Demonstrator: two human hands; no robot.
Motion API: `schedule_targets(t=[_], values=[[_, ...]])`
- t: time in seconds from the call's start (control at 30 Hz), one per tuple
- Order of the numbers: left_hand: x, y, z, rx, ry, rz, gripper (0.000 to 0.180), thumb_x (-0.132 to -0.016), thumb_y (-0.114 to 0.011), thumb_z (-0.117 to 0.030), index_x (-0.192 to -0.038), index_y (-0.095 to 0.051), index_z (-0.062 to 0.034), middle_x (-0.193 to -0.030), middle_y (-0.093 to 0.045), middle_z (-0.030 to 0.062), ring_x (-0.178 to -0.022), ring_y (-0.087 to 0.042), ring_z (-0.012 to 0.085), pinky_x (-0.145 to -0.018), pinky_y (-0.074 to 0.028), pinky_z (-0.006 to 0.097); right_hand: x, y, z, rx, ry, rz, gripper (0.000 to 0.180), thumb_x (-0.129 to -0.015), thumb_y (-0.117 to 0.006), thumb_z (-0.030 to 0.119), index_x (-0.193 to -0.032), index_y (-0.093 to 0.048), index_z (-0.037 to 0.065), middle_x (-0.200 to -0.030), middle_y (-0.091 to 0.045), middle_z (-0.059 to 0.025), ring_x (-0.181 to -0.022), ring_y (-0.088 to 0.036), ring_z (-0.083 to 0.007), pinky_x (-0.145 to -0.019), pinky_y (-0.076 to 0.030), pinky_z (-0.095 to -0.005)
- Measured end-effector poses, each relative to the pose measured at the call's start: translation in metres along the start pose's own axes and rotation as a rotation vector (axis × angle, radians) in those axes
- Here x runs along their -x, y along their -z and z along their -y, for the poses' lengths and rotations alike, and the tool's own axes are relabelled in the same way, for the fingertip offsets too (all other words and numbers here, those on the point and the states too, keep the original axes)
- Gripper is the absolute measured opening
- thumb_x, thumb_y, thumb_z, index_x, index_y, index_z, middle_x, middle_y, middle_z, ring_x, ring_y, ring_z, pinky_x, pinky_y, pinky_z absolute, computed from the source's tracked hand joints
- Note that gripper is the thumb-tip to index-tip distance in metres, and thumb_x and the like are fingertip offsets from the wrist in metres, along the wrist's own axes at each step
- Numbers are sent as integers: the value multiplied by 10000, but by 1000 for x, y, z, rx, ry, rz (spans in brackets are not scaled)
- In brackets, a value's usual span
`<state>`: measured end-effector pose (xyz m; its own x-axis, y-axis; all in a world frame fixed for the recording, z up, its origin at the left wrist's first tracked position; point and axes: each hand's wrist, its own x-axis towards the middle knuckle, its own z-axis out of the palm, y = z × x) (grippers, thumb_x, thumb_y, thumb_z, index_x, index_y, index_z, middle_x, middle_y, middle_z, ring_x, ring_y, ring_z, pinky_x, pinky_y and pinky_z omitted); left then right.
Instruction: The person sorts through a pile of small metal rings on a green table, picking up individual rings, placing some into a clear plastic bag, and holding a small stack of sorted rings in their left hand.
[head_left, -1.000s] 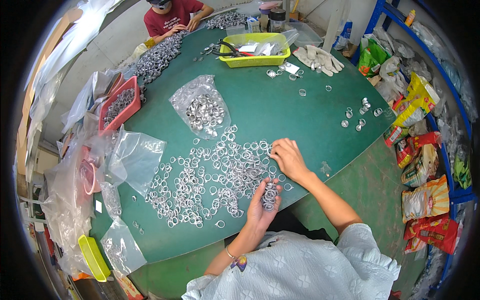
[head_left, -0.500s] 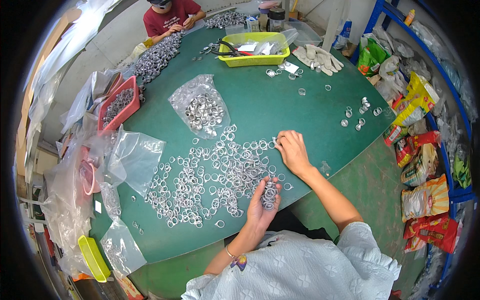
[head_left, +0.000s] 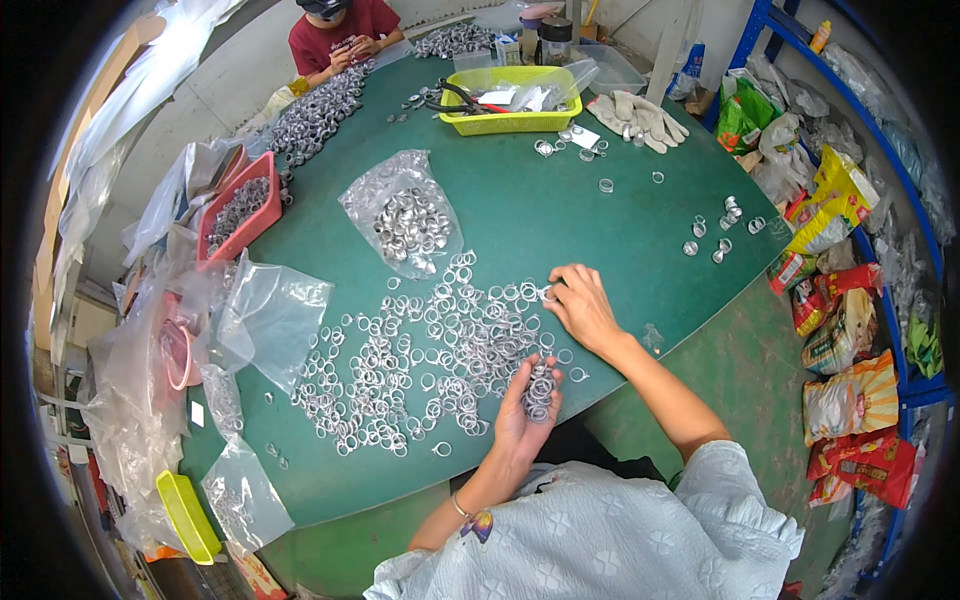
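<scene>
My left hand (head_left: pixel 513 425) is cupped palm up at the table's near edge, its fingers curled round a bunch of grey metal rings (head_left: pixel 540 392). To its upper right, my right hand (head_left: pixel 585 308) reaches over the right edge of a wide, loose pile of the same rings (head_left: pixel 470 330). Its thumb and fingertips are bent together at one metal ring (head_left: pixel 544 294); the fingers partly cover it. Beyond the pile lies a clear plastic bag (head_left: pixel 365 190) with shinier, broader metal ring parts (head_left: pixel 415 225) in it.
A yellow-green basket (head_left: pixel 510 122) with pliers, gloves (head_left: pixel 640 120) and scattered ring parts lie at the back. On the left are a pink basket (head_left: pixel 262 215) and clear bags (head_left: pixel 270 310). A co-worker (head_left: pixel 345 40) sits far left; a blue shelf (head_left: pixel 870 110) stands right.
My right hand has dipped slightly toward the pile's edge and its fingers have shifted at the ring. My left hand stays put with its rings. The co-worker's hands have drawn together.
</scene>
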<state>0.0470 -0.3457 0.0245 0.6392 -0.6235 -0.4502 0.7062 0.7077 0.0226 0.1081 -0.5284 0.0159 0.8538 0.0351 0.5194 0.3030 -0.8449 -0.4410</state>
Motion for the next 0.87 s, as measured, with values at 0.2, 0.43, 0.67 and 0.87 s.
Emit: schedule_targets(t=[0.2,0.43,0.67,0.87], values=[[-1,-1,1,12,-3,-12,177,-906,-578,-201,-1050,-580,-97,-1039,-602,94,-929,-578,231,-638,-536,293,0,0,-1,10,-23,-28,184,-746,-679,92,-855,-551,17,-1010,-537,-91,-958,-498,-276,-828,-375,-380],[-2,-2,3,9,13,-17,180,-909,-574,-202,-1058,-574,-101,-1041,-603,95,-933,-575,233,-642,-536,295,-16,-17,6,1,-86,10,206,-738,-689,115,-874,-578,8,-1002,-541,-87,-987,-486,-263,-820,-366,-377],[0,-1,2,-14,11,-29,193,-908,-577,-209,-1069,-567,-102,-1065,-589,97,-944,-569,231,-643,-535,292,-23,-18,6,79,-170,71,200,-739,-673,100,-898,-597,5,-922,-570,-101,-890,-522,-249,-765,-394,-349],[-2,5,-1,-20,7,43,239,-907,-584,-220,-1118,-545,-114,-1106,-600,90,-947,-602,220,-680,-545,288,-3,-3,-16,-886,-667,155,136,-840,-631,161,-895,-625,37,-863,-669,-91,-740,-625,-233,-690,-499,-335]])
